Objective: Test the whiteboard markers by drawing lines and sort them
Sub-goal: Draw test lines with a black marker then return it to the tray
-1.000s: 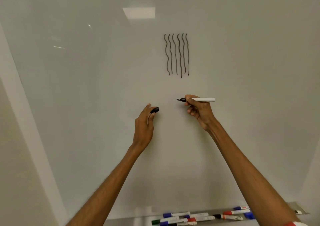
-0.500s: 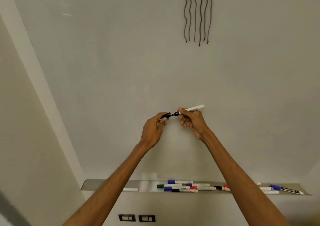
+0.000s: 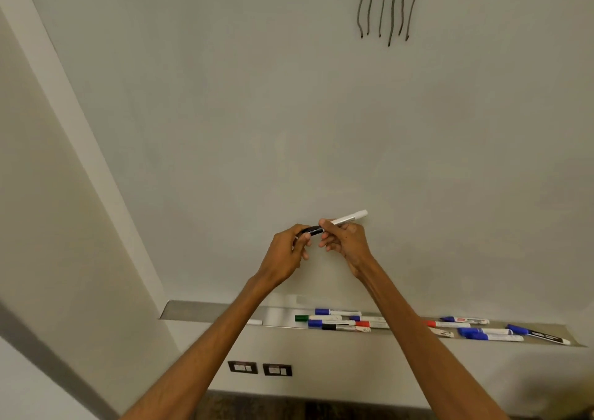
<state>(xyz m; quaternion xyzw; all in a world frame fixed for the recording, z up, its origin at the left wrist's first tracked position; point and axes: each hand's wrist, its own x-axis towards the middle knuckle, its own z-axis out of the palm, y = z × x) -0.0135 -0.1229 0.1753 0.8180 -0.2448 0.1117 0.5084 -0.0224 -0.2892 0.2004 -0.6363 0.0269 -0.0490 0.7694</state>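
A large whiteboard [image 3: 289,114] fills most of the view, seen from a person's head height looking slightly down. Near its top edge sit six dark wavy lines [image 3: 389,4], side by side and running downward, the only marks on it. Along the bottom runs a metal tray [image 3: 199,310] holding a loose scatter of markers [image 3: 337,320] with blue, red, green and black caps, lying at mixed angles with colours mingled. Judging by that, sorting has hardly begun and most pens are yet to be tested, though which of them have been tried cannot be told. Two bare forearms reach up to the middle of the board. The left hand [image 3: 286,255] has its fingers curled round a black cap [image 3: 310,230], while the right hand [image 3: 347,241] pinches a marker [image 3: 348,218] between thumb and fingers. The marker is slim with a white barrel, held in the air just in front of the board, its tail angled up to the right. Cap and tip meet between the hands — likely being closed, though whether it is fully seated cannot be seen.
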